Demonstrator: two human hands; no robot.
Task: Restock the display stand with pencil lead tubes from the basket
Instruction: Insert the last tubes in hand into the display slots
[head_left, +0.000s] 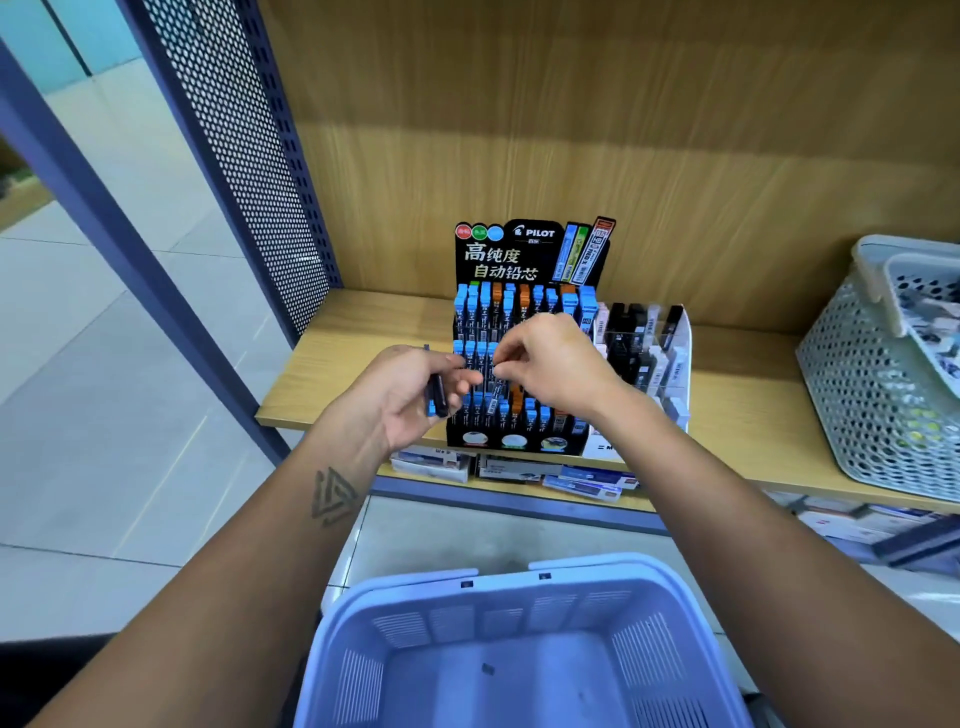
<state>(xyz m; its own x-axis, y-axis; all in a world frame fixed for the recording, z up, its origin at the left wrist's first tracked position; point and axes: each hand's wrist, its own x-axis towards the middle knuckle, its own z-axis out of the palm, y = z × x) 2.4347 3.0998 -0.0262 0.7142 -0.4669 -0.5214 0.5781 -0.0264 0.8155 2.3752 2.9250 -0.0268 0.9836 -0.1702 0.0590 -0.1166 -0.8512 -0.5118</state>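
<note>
Two hands worked at the black display stand (511, 441) on the wooden shelf (363, 358). The left hand (410, 395) curled around a few dark pencil lead tubes (436, 400) with blue caps, just left of the stand. The right hand (550, 364) pinched one tube (488, 371) at the stand's middle row, among blue- and orange-capped tubes. Below, the blue basket (519, 644) sat near the person, and a grey perforated basket (878, 395) stood on the shelf's right.

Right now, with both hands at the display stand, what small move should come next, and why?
Probably the right hand should push its pinched tube down into the middle row of the display stand, since its fingertips sit right at that row. The left hand holds spare tubes.
</note>
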